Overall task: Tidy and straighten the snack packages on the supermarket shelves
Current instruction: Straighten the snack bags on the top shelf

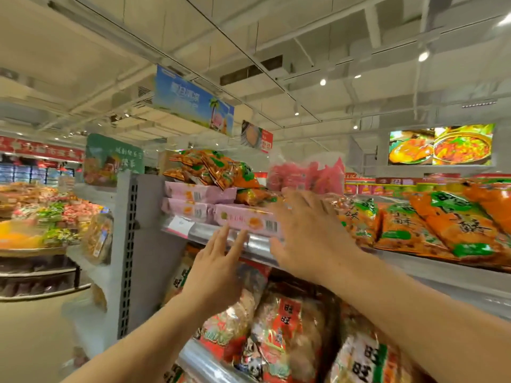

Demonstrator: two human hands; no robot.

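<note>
I see my left hand with fingers straight, tips at the pink packages on the top shelf, while my blurred right hand, fingers spread and grasping nothing, hides the row's right end.

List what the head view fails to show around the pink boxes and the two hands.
- Right hand: motion-blurred; contact with the front pink box cannot be told.
- Front pink box: its right end is hidden behind the right hand.
- Price label on the shelf rail: print too small and blurred.
- Red snack bags below: partly covered by both forearms.
- Left hand: fingertips at the box's lower edge, contact unclear.
</note>
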